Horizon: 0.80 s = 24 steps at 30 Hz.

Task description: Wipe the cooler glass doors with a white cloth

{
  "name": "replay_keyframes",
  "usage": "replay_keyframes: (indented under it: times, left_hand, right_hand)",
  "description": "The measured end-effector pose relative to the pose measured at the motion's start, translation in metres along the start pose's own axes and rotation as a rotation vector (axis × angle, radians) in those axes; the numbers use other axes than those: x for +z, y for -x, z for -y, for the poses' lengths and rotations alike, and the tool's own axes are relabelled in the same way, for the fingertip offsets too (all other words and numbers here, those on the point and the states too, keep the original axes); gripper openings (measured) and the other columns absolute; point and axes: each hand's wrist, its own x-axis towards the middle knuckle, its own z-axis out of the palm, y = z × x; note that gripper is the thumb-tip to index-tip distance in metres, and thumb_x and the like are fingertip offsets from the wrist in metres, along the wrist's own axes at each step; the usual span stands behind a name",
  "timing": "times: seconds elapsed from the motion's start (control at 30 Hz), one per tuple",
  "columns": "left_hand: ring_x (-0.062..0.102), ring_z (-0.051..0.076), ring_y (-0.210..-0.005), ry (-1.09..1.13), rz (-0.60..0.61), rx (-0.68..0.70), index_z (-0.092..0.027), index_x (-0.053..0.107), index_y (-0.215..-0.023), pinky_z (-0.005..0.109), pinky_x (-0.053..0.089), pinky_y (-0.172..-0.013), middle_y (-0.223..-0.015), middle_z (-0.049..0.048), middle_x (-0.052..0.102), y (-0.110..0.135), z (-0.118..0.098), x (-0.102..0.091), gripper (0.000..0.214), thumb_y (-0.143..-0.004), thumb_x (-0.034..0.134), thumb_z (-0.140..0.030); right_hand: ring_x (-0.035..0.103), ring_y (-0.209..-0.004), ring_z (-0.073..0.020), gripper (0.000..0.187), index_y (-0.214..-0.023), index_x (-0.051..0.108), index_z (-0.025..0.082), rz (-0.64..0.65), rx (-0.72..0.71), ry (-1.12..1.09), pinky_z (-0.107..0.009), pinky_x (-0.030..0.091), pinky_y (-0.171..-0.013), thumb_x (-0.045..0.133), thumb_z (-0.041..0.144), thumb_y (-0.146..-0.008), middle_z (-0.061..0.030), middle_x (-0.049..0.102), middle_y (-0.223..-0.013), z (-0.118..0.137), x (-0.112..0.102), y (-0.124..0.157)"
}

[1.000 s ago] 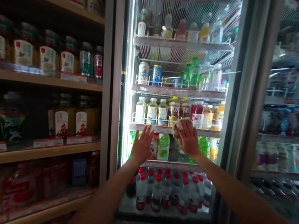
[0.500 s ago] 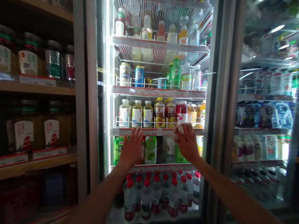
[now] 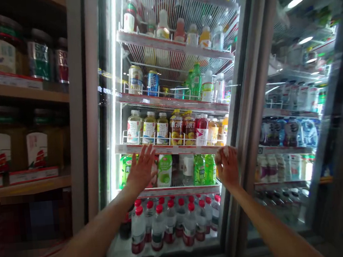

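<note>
My left hand (image 3: pixel 142 169) lies flat and open against the glass door (image 3: pixel 167 85) of a lit drinks fridge, fingers spread, in front of a pale green bottle (image 3: pixel 165 171). My right hand (image 3: pixel 227 167) presses a crumpled white cloth (image 3: pixel 223 152) against the glass near the door's right frame (image 3: pixel 247 98), fingers closed over it. Behind the glass stand rows of bottles: yellow and red drinks (image 3: pixel 177 128) on the shelf above my hands, red-capped bottles (image 3: pixel 170 224) below.
Wooden shelves (image 3: pixel 21 93) with labelled jars run along the left. A second glass-door fridge (image 3: pixel 298 133) full of bottles stands to the right, with ceiling lights mirrored in its glass.
My right hand has slid the cloth rightward across the glass to the door's right edge. The left hand stayed flat on the glass. The view has shifted to the right.
</note>
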Motion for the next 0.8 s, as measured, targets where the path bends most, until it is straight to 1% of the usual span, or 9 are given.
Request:
replay_keyframes:
  times: [0.07,0.1,0.23,0.3,0.37,0.5,0.57,0.73,0.8]
  left_hand:
    - [0.01,0.03,-0.14,-0.002,-0.007,0.001,-0.013,0.024,-0.142,0.057,0.016,-0.11,-0.15,0.0125,0.018,0.0,0.0,0.001,0.077,-0.079,0.056,-0.043]
    - [0.01,0.03,-0.141,-0.006,-0.009,0.002,-0.013,0.024,-0.142,0.057,0.016,-0.11,-0.151,0.0124,0.017,0.0,0.0,0.001,0.077,-0.079,0.056,-0.043]
    - [0.009,0.029,-0.141,-0.031,0.008,-0.006,-0.013,0.024,-0.142,0.056,0.017,-0.11,-0.151,0.0123,0.017,0.001,-0.001,-0.001,0.077,-0.079,0.056,-0.042]
    - [0.01,0.029,-0.141,-0.031,0.019,-0.005,-0.013,0.025,-0.142,0.056,0.017,-0.11,-0.151,0.0119,0.017,0.0,-0.001,-0.003,0.076,-0.079,0.057,-0.042]
    - [0.011,0.029,-0.14,-0.024,0.021,-0.005,-0.014,0.026,-0.142,0.055,0.018,-0.11,-0.15,0.0114,0.017,0.0,-0.001,-0.004,0.076,-0.079,0.057,-0.042]
    - [0.012,0.03,-0.14,-0.017,0.011,-0.009,-0.013,0.027,-0.141,0.056,0.018,-0.11,-0.15,0.0112,0.018,0.0,-0.002,-0.004,0.077,-0.078,0.059,-0.042]
    - [0.013,0.03,-0.14,-0.016,0.001,-0.009,-0.013,0.027,-0.141,0.056,0.019,-0.109,-0.15,0.0114,0.018,0.0,-0.002,-0.003,0.075,-0.078,0.058,-0.041]
    - [0.013,0.029,-0.14,-0.023,-0.025,-0.005,-0.014,0.027,-0.141,0.055,0.02,-0.109,-0.15,0.0112,0.02,0.001,-0.001,-0.001,0.074,-0.079,0.057,-0.041]
    - [0.015,0.028,-0.14,-0.022,-0.033,0.001,-0.014,0.028,-0.141,0.055,0.021,-0.109,-0.15,0.011,0.021,0.001,0.0,0.0,0.074,-0.079,0.057,-0.042]
  right_hand:
    - [0.02,-0.137,-0.0308,0.062,-0.145,0.022,0.021,0.017,-0.024,-0.001,-0.053,0.034,-0.103,0.041,0.02,-0.085,-0.0117,0.019,-0.151,-0.006,0.0,0.017]
    - [0.021,-0.137,-0.0309,0.061,-0.144,0.024,0.021,0.018,-0.02,0.001,-0.053,0.034,-0.103,0.04,0.021,-0.085,-0.0121,0.021,-0.15,-0.01,0.0,0.013]
    - [0.024,-0.135,-0.0294,0.053,-0.138,0.036,0.016,-0.043,0.057,-0.006,-0.051,0.032,-0.105,0.038,0.023,-0.086,-0.0139,0.027,-0.147,-0.026,-0.001,-0.052]
    - [0.024,-0.136,-0.0285,0.052,-0.137,0.038,0.015,-0.064,0.084,-0.025,-0.051,0.031,-0.107,0.037,0.023,-0.086,-0.0139,0.026,-0.147,-0.028,-0.001,-0.07]
    - [0.024,-0.136,-0.0288,0.051,-0.137,0.038,0.016,-0.071,0.087,-0.042,-0.052,0.031,-0.106,0.037,0.023,-0.086,-0.0135,0.025,-0.148,-0.021,-0.001,-0.057]
    - [0.02,-0.137,-0.0316,0.055,-0.139,0.034,0.019,0.002,0.026,-0.074,-0.055,0.033,-0.104,0.041,0.023,-0.085,-0.0124,0.022,-0.15,-0.003,0.0,0.013]
    - [0.019,-0.137,-0.032,0.055,-0.14,0.032,0.019,0.018,0.012,-0.07,-0.056,0.032,-0.104,0.04,0.023,-0.085,-0.0133,0.021,-0.15,-0.002,0.001,0.019]
    - [0.019,-0.137,-0.0315,0.049,-0.135,0.04,0.012,-0.079,0.053,-0.052,-0.055,0.029,-0.107,0.035,0.024,-0.088,-0.0166,0.026,-0.146,-0.019,0.007,-0.062]
    - [0.018,-0.137,-0.0315,0.049,-0.136,0.039,0.011,-0.105,0.051,-0.057,-0.055,0.027,-0.108,0.034,0.024,-0.088,-0.017,0.025,-0.147,-0.017,0.008,-0.075]
